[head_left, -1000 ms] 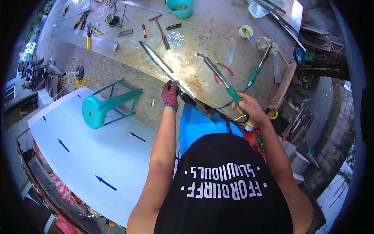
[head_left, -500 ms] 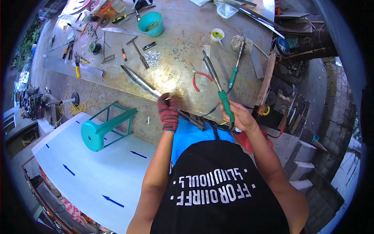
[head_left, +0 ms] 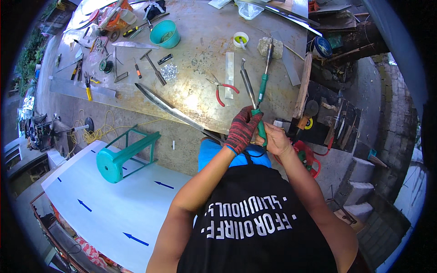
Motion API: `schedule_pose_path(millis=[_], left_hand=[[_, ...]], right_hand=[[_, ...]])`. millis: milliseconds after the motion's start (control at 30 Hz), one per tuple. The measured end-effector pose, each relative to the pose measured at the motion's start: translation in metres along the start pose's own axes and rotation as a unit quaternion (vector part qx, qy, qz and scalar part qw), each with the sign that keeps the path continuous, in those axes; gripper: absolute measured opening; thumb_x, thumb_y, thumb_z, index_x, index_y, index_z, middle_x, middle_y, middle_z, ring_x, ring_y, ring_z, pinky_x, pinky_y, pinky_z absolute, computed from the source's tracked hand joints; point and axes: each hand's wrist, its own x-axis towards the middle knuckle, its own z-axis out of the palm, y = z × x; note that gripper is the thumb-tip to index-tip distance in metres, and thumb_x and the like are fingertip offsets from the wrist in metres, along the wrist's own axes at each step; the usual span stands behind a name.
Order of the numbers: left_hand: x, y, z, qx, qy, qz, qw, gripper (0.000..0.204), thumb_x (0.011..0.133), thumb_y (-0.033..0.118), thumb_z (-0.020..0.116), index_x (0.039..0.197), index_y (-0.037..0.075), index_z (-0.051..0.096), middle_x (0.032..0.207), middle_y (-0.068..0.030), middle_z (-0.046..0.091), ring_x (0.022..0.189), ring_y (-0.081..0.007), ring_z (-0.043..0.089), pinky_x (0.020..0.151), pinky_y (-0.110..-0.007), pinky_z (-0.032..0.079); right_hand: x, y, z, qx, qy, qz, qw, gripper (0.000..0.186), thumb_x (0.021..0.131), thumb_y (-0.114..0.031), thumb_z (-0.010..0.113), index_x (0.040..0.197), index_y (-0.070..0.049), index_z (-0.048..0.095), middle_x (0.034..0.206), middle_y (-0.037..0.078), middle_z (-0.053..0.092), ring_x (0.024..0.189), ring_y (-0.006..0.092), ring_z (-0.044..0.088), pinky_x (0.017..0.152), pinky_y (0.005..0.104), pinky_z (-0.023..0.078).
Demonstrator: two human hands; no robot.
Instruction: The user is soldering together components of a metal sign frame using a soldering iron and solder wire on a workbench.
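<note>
A soldering iron point(head_left: 249, 87) with a green handle is held upright in front of me, its metal barrel pointing away over the table. Wrapped round the top of its handle is my left hand point(head_left: 242, 131), in a red and black knit glove. My bare right hand point(head_left: 277, 139) closes on the handle's lower end, where the black cord comes out. A long curved blade point(head_left: 173, 110) lies across the table's near edge, its rear end by my lap. A second green-handled soldering iron point(head_left: 264, 82) leans with its barrel on a rough stone point(head_left: 268, 48). Red-handled pliers point(head_left: 219, 91) lie left of the irons.
The metal table point(head_left: 191, 59) also bears a flat metal strip point(head_left: 229, 75), a teal bowl point(head_left: 165, 34), a white cup point(head_left: 240, 39), a hammer point(head_left: 154, 68) and bright metal bits point(head_left: 170, 72). A green stool point(head_left: 123, 157) lies tipped on a white sheet point(head_left: 114, 204) at left.
My left hand has left the blade and moved right onto the soldering iron's handle. The blade now rests against the table edge by my lap. My right hand has shifted lower on the handle.
</note>
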Motion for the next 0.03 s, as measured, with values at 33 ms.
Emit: schedule_pose_path(millis=[33], left_hand=[[-0.0004, 0.0001, 0.0012, 0.000, -0.001, 0.000, 1.000, 0.044, 0.094, 0.023, 0.066, 0.130, 0.001, 0.054, 0.100, -0.0110, 0.065, 0.091, -0.0162, 0.060, 0.083, -0.031, 0.049]], right_hand=[[-0.0012, 0.0008, -0.0043, -0.006, -0.001, -0.001, 1.000, 0.033, 0.104, -0.025, 0.046, 0.128, -0.003, 0.053, 0.105, 0.007, 0.059, 0.077, 0.0166, 0.053, 0.073, 0.0328, 0.041]])
